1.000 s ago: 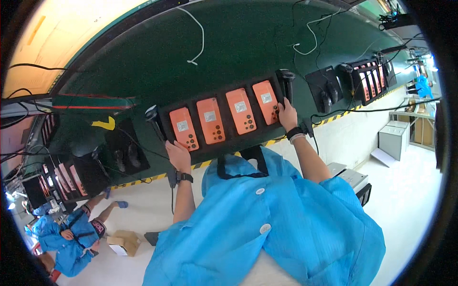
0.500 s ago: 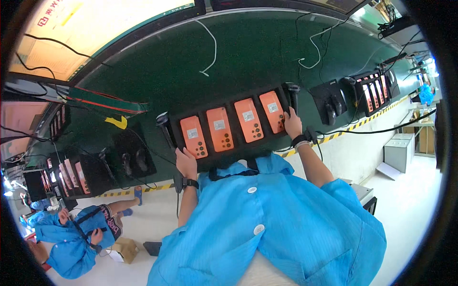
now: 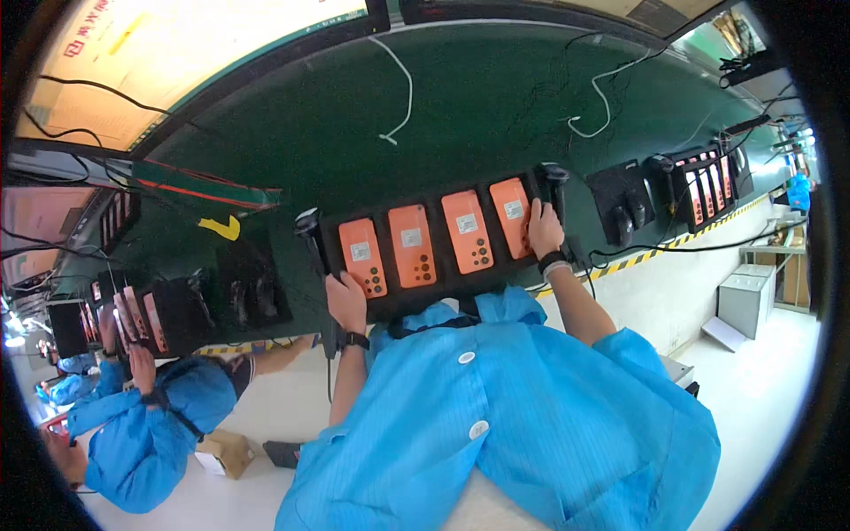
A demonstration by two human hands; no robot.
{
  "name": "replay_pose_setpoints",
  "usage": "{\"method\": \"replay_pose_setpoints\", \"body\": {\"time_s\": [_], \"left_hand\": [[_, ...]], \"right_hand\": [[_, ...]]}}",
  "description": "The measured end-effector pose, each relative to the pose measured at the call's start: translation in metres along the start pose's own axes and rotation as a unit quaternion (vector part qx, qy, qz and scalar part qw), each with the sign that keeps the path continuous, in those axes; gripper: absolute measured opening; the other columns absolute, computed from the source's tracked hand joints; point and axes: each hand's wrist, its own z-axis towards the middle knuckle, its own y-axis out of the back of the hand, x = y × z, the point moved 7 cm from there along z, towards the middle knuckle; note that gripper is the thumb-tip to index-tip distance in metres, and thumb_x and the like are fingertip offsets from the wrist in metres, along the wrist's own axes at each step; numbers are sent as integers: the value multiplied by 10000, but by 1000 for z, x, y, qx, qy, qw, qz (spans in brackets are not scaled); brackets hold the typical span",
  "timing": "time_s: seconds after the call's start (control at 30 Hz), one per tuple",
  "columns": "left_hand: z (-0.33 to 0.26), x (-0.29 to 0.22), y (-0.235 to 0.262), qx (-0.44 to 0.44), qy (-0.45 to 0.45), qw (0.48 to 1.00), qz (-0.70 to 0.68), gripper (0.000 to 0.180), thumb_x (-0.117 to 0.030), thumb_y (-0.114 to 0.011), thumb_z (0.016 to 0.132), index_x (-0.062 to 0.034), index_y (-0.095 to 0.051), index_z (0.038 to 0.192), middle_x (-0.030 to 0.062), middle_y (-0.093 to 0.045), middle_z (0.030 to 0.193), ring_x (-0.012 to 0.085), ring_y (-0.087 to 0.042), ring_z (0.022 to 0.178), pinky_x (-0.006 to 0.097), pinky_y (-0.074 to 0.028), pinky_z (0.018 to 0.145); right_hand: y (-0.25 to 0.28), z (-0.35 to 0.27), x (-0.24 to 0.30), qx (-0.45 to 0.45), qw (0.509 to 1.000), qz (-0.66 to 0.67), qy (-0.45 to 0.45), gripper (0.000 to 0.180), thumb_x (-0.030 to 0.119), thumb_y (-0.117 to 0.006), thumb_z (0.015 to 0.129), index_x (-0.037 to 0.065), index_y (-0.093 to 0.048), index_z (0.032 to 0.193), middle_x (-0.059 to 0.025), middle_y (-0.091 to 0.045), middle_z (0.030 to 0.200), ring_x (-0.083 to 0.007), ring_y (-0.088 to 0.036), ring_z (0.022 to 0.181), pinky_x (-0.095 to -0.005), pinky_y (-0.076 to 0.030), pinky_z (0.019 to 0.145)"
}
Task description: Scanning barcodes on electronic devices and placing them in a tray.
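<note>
In front of me lies a black tray (image 3: 443, 281) with a row of several coral-orange phones, backs up, camera lenses toward me and a white label on each. My left hand (image 3: 346, 303) grips the tray's left end, thumb and fingers beside the leftmost phone (image 3: 363, 257). At the opposite end my right hand (image 3: 544, 230) is closed on the tray's edge, its fingers by the rightmost phone (image 3: 512, 218). The undersides of both grips are hidden. A black handheld scanner (image 3: 312, 237) lies beyond my left hand, another black scanner (image 3: 554, 181) beyond my right.
The green bench (image 3: 478, 106) carries loose white cables (image 3: 409, 88). To the right are a black mat (image 3: 620, 199) and another phone tray (image 3: 708, 188). On the left, a co-worker in blue (image 3: 146, 434) reaches toward more phones (image 3: 155, 323). A cardboard box (image 3: 226, 453) stands on the floor.
The view shifts slightly; my hands stay at the tray's ends. The co-worker on the left has leaned in, with both hands now raised to the phones on the bench.
</note>
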Motion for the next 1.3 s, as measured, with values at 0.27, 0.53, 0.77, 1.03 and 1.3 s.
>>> {"method": "replay_pose_setpoints", "body": {"time_s": [0.27, 0.53, 0.77, 1.03, 1.3], "left_hand": [[4, 0, -8, -59, -6, 998, 11, 462, -382, -375, 1006, 56, -516, 968, 285, -584, 986, 485, -559, 898, 527, -435, 763], [3, 3, -13, -20, 68, 997, 27, 448, -369, -380, 995, 42, -556, 1032, 270, -606, 1040, 463, -575, 942, 520, -446, 777], [5, 28, -10, -7, 77, 997, -15, 489, -378, -380, 1010, 66, -548, 1127, 299, -593, 1098, 465, -552, 1023, 489, -424, 887], [11, 29, -18, -116, -2, 993, -31, 411, -321, -409, 1012, 66, -545, 977, 293, -575, 947, 450, -547, 900, 476, -423, 793], [18, 76, -71, 146, 58, 963, -217, 712, -571, -274, 984, -106, -204, 1518, 125, -95, 1593, 341, -146, 1453, 529, -259, 1136]], "right_hand": [[-3, 9, -5, 21, 994, 39, -102, 527, 483, -311, 988, 16, -522, 1108, -278, -582, 1151, -485, -567, 989, -551, -450, 859], [16, 5, 8, 9, 998, 30, -49, 484, 458, -332, 991, 24, -530, 1074, -277, -585, 1120, -467, -559, 1012, -543, -441, 859], [9, 5, 24, -17, 999, -33, 3, 307, 289, -377, 989, 23, -528, 962, -246, -573, 935, -436, -577, 886, -542, -477, 733], [34, -6, 19, -112, 991, 65, -41, 382, 398, -434, 969, 36, -558, 992, -224, -641, 937, -422, -624, 864, -519, -494, 786], [17, -71, -12, -205, 959, 193, 33, 454, 298, -597, 884, 21, -522, 1236, -210, -519, 1213, -383, -513, 1143, -448, -451, 956]]}}
